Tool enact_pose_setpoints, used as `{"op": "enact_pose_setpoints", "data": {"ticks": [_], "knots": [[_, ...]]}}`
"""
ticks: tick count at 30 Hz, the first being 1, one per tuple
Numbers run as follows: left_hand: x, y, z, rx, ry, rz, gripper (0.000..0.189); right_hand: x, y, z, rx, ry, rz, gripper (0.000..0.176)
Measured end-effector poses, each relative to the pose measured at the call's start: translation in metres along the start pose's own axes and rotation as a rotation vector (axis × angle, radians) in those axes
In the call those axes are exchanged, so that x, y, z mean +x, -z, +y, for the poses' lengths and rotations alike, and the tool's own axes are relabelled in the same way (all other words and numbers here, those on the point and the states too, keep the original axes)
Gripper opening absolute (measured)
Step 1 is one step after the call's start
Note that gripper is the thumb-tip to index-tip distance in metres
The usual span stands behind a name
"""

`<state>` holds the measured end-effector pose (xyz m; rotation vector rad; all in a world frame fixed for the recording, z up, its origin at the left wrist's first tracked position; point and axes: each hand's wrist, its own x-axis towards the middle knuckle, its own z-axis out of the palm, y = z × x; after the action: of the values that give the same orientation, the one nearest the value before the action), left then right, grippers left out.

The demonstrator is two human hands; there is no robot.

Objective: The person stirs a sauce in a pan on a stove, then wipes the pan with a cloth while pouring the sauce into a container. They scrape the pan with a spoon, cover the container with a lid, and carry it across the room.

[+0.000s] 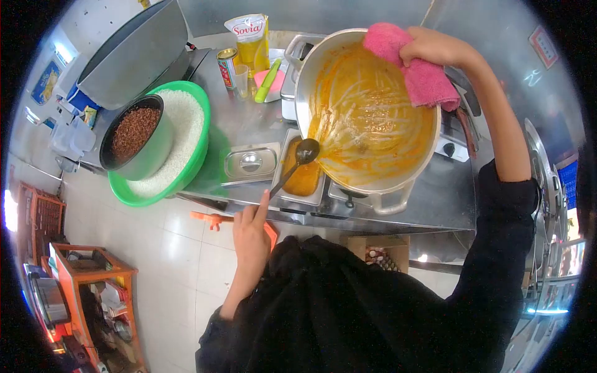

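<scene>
My right hand (pixel 433 47) grips a pink cloth (pixel 416 68) over the far rim of a big metal pot (pixel 373 180), which is tilted toward me and smeared inside with orange sauce. My left hand (pixel 250 231) holds the handle of a dark ladle (pixel 298 158). The ladle's bowl hangs at the pot's lower lip, over a steel tray (pixel 303 177) filled with orange sauce. A lidded steel tray (pixel 251 163) sits just left of it on the steel counter (pixel 448 199).
A green basin of white rice (pixel 183 133) holds a dark pot of reddish grains (pixel 134 133) at the counter's left. A Sovia oil pouch (pixel 252 40), a can (pixel 227 65) and a glass stand behind. An orange shelf unit (pixel 93 280) stands on the tiled floor.
</scene>
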<state>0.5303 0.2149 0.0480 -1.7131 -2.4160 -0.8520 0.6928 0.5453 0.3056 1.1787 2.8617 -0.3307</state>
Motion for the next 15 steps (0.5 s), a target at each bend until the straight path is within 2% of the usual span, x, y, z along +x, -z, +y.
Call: {"op": "enact_pose_setpoints", "data": {"ticks": [1,4,6,11,13,14,15], "knots": [[0.001,-0.001,0.000,-0.001,-0.004,0.000,0.056,0.001,0.001,0.002,0.015,0.015,-0.073,0.034],[0.003,-0.003,0.000,0.000,-0.087,0.004,0.057,-0.002,0.004,0.008,0.062,-0.003,-0.083,0.032],[-0.003,0.001,-0.003,0.056,-0.034,-0.061,0.056,-0.001,0.003,0.019,0.091,0.000,-0.072,0.030],[-0.010,0.006,-0.013,0.023,-0.004,0.005,0.057,-0.014,0.012,0.029,0.178,-0.071,-0.054,0.025],[-0.010,0.005,-0.012,0.037,0.002,-0.022,0.057,-0.014,0.008,0.052,0.351,-0.115,-0.040,0.026],[-0.010,0.004,-0.011,0.037,0.008,-0.009,0.057,-0.015,0.004,0.062,0.343,-0.104,-0.036,0.026],[-0.010,0.002,-0.010,0.013,0.035,-0.013,0.057,-0.018,-0.003,0.073,0.501,-0.110,-0.007,0.032]]}}
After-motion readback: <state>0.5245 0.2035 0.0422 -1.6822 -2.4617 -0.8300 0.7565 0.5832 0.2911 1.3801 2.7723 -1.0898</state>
